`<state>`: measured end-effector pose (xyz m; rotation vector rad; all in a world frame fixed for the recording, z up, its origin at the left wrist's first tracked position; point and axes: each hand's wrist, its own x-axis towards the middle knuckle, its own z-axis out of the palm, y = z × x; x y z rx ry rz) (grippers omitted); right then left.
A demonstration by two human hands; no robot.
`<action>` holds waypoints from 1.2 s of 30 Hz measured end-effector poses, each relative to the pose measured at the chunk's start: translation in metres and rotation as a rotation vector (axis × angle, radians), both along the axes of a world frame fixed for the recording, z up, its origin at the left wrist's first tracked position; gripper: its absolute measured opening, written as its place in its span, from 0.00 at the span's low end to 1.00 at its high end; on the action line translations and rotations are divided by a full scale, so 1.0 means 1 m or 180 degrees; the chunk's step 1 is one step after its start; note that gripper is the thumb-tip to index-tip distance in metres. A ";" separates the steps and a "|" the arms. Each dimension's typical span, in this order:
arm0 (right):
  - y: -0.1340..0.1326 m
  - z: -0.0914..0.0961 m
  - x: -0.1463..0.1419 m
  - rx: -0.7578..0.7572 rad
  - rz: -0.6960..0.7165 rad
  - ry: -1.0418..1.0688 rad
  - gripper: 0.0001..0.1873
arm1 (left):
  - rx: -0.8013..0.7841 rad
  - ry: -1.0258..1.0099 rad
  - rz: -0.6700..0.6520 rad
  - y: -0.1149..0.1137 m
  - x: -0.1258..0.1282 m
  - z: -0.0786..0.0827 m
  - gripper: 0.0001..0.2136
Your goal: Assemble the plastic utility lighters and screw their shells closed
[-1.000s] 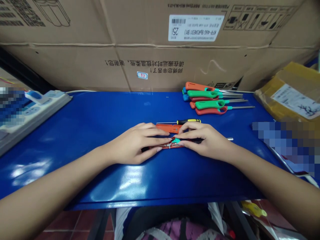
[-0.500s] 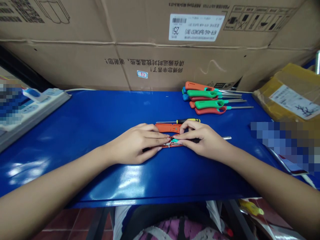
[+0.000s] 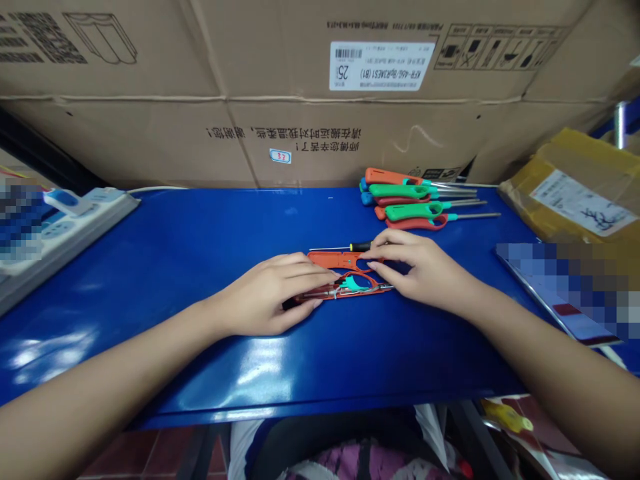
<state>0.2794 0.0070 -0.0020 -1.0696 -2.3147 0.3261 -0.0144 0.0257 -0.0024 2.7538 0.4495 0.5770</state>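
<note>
An opened gas lighter [image 3: 327, 292], an orange-red half shell with its inner parts and a turquoise trigger [image 3: 356, 284] showing, lies flat on the blue table. My left hand [image 3: 273, 293] is closed over its handle end, fingers pressed along it. Just beyond it lies the loose orange shell half [image 3: 330, 260], its inner side up. My right hand [image 3: 417, 263] has thumb and fingertips pinched at the ring end of that loose half. Behind it rests a screwdriver [image 3: 330, 249] with a black and yellow handle, partly covered by my right fingers.
Several long-nosed lighters [image 3: 410, 212] in green, orange, red and blue are piled at the back right. A large cardboard box [image 3: 280, 113] walls off the back. A power strip [image 3: 65, 227] stands left; a taped parcel [image 3: 575, 187] and a phone [image 3: 575, 317] lie right.
My right hand has left the trigger area of the opened lighter and moved to the ring end of the loose shell half, uncovering the turquoise trigger. My left hand stays on the handle.
</note>
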 end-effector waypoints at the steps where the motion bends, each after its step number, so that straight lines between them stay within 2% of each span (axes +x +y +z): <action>1: 0.002 -0.001 0.004 0.0044 -0.0037 -0.0189 0.10 | 0.0021 -0.0033 0.0065 0.000 -0.001 0.000 0.19; 6: 0.005 -0.003 0.010 -0.0077 0.0031 -0.0514 0.11 | 0.0015 -0.0184 0.0455 0.001 -0.002 0.000 0.20; 10: 0.003 0.002 0.012 -0.0156 0.0111 -0.0644 0.13 | -0.0084 -0.0041 0.0611 0.005 -0.002 -0.002 0.19; 14: 0.004 0.005 0.014 -0.0327 0.0185 -0.0645 0.09 | -0.0145 0.0111 0.0651 0.007 -0.002 -0.003 0.19; 17: 0.005 0.005 0.012 -0.0272 0.0101 -0.0642 0.05 | -0.0112 0.0137 0.0649 0.007 -0.002 -0.004 0.19; 20: 0.003 0.007 0.006 -0.0090 0.0010 -0.0367 0.06 | 0.0008 -0.0031 0.0750 0.006 -0.001 -0.003 0.19; 23: -0.002 0.015 0.000 -0.0064 -0.0245 0.0178 0.06 | 0.0460 -0.0273 0.0799 0.004 -0.002 0.001 0.19; 25: -0.005 0.021 -0.003 -0.0313 -0.0469 0.0537 0.08 | 0.0806 -0.0327 0.0791 0.002 -0.003 0.005 0.21; 27: -0.008 0.023 -0.005 -0.0809 -0.0619 0.0888 0.10 | 0.1035 -0.0331 0.0765 -0.002 -0.003 0.008 0.20; 30: -0.009 0.023 -0.006 -0.1622 -0.0676 0.1273 0.13 | 0.1135 -0.0270 0.0668 -0.005 -0.003 0.012 0.17; 32: -0.010 0.020 -0.006 -0.1923 -0.0559 0.1324 0.17 | 0.1116 -0.0135 0.0543 -0.005 -0.004 0.014 0.16; 34: -0.010 0.017 -0.005 -0.1876 -0.0345 0.1100 0.23 | 0.1087 0.0052 0.0338 -0.004 -0.005 0.017 0.14; 36: -0.011 0.015 -0.004 -0.1440 -0.0115 0.0638 0.25 | 0.1072 0.0239 0.0147 -0.003 -0.007 0.021 0.13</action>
